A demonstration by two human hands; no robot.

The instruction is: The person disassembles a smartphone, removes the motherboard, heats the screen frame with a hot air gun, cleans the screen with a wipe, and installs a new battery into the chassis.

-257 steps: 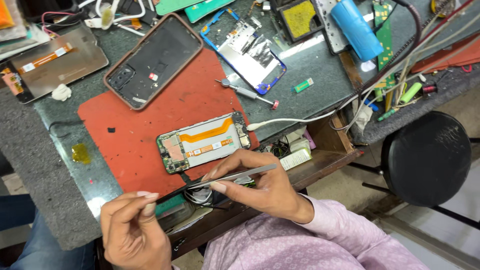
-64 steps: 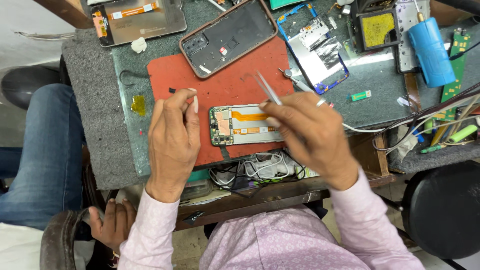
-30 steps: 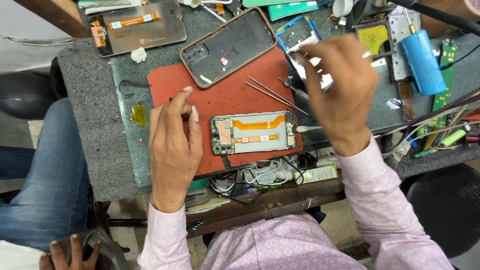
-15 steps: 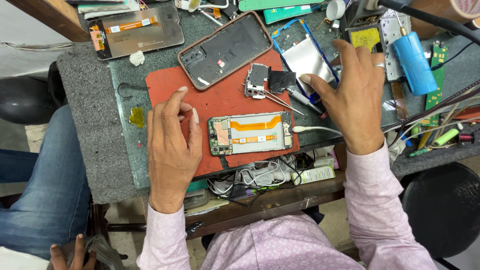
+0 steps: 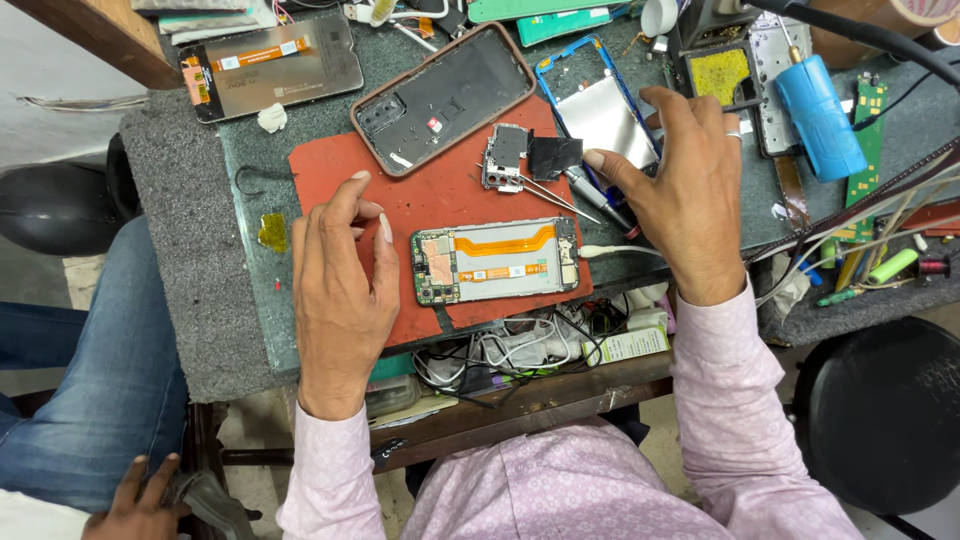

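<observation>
An opened phone body (image 5: 497, 262) with an orange flex cable lies on the red work mat (image 5: 330, 170). My left hand (image 5: 343, 290) hovers over the mat just left of it, fingers apart, holding nothing. My right hand (image 5: 680, 190) is spread open to the right of the mat, its fingertips near a black square part (image 5: 554, 156) and a small metal board cover (image 5: 505, 156). Tweezers (image 5: 558, 196) and a screwdriver (image 5: 598, 202) lie on the mat by that hand. A white cable (image 5: 615, 250) runs to the phone's right end.
A black phone back cover (image 5: 445, 98) and a blue-framed phone (image 5: 600, 110) lie behind the mat. A display panel (image 5: 272, 66) sits far left, a blue cylinder (image 5: 820, 115) and yellow sponge (image 5: 718, 76) far right. Another person's jeans leg (image 5: 90, 380) and hand (image 5: 135, 500) are at left. A black stool (image 5: 880, 420) stands right.
My right hand has set down the tweezers and small parts on the mat and spread open beside them. My left hand stays beside the phone body.
</observation>
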